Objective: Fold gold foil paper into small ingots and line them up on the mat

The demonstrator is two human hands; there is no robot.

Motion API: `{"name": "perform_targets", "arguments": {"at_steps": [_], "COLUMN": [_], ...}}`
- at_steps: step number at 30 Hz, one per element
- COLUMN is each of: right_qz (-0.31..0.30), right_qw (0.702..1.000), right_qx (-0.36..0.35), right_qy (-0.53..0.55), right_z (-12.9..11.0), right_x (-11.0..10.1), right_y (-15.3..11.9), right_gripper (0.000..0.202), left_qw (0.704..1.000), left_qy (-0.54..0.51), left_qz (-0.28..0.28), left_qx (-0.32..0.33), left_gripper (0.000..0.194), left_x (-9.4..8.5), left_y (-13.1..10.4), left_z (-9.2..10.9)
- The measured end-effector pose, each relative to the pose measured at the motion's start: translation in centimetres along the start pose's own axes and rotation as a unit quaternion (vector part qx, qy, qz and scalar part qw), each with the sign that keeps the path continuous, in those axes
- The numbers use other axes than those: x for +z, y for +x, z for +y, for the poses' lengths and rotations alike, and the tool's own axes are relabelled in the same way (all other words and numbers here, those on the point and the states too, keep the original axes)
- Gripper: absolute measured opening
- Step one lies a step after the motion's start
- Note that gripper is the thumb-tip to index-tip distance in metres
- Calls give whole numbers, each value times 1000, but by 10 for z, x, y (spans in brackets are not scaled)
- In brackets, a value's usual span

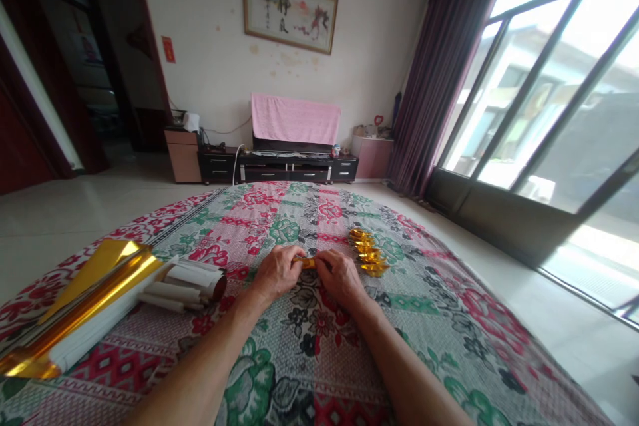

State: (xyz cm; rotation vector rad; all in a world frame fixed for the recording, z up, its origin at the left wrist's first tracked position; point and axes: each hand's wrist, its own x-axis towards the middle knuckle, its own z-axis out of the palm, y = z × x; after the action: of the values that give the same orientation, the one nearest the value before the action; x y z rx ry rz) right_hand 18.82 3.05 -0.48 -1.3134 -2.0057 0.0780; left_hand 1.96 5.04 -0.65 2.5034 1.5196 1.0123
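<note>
A small folded piece of gold foil paper [308, 263] stretches between my two hands, just over the patterned cloth. My left hand [279, 271] pinches its left end with thumb and fingers. On the other end, my right hand [340, 276] has its fingers closed in the same way. Parts of the piece are covered by my fingers. Beyond my right hand, several finished-looking gold foil shapes with pointed tips [369, 253] sit in a row, close together.
Gold foil sheets [107, 286] lie rolled and layered at the left, beside several white paper rolls [182, 283]. A flowered cloth [284, 229] covers the round surface. Behind stand a black low cabinet [219, 165] and a pink cloth [294, 118]; windows line the right.
</note>
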Motion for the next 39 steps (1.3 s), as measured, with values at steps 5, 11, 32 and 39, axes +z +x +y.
{"name": "perform_targets", "arguments": {"at_steps": [5, 11, 32, 39], "right_qz": [2, 3, -13, -30], "right_qw": [1000, 999, 997, 996], "right_qx": [18, 25, 29, 32], "right_qy": [-18, -34, -67, -80], "right_z": [-1, -1, -5, -5], "right_x": [2, 3, 1, 0], "right_y": [2, 1, -1, 0], "right_gripper": [18, 16, 19, 24], "left_qw": [1000, 999, 999, 999], "left_qy": [12, 12, 18, 31], "left_qz": [-8, -2, -8, -42], "left_qx": [17, 43, 25, -8], "left_gripper": [16, 13, 14, 18], "left_x": [-4, -2, 6, 2], "left_y": [0, -1, -3, -1], "left_z": [4, 4, -8, -2]}}
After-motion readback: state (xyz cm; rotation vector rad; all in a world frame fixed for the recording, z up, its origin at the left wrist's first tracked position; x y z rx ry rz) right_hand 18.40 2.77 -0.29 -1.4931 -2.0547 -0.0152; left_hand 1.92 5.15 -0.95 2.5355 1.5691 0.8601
